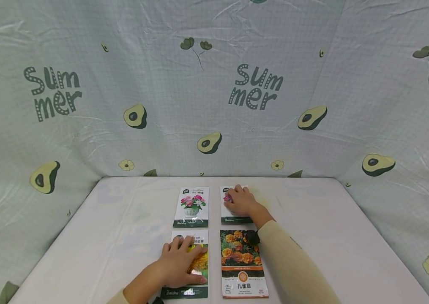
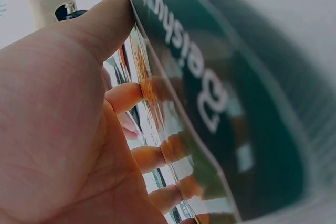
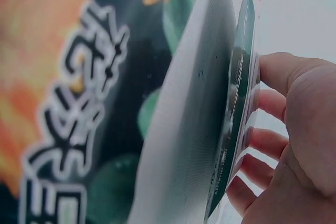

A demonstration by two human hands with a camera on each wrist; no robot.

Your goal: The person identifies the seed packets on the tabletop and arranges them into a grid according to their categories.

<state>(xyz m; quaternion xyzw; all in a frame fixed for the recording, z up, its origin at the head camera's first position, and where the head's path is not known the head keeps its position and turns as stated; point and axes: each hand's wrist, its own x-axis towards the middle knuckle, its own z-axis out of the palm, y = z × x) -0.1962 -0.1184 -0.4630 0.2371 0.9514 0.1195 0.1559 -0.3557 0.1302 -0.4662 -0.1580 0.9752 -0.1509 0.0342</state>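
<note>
My left hand (image 1: 179,265) rests with spread fingers on the near-left seed packet (image 1: 185,292), which has yellow flowers and a green bottom band. In the left wrist view, the thumb and fingertips touch the face of that packet (image 2: 236,124). Farther off, my right hand (image 1: 241,202) lies on the far-right seed packet (image 1: 233,220), hiding most of its flower picture. The right wrist view shows the fingertips against this packet's face (image 3: 239,98). Just below sits an orange-flowered marigold packet (image 1: 241,270), partly under the right wrist.
A packet with pink potted flowers (image 1: 191,207) lies at the far left of the group. The packets form two rows on a pale table (image 1: 123,236). Behind the table hangs a curtain (image 1: 168,93) printed with avocados and lettering.
</note>
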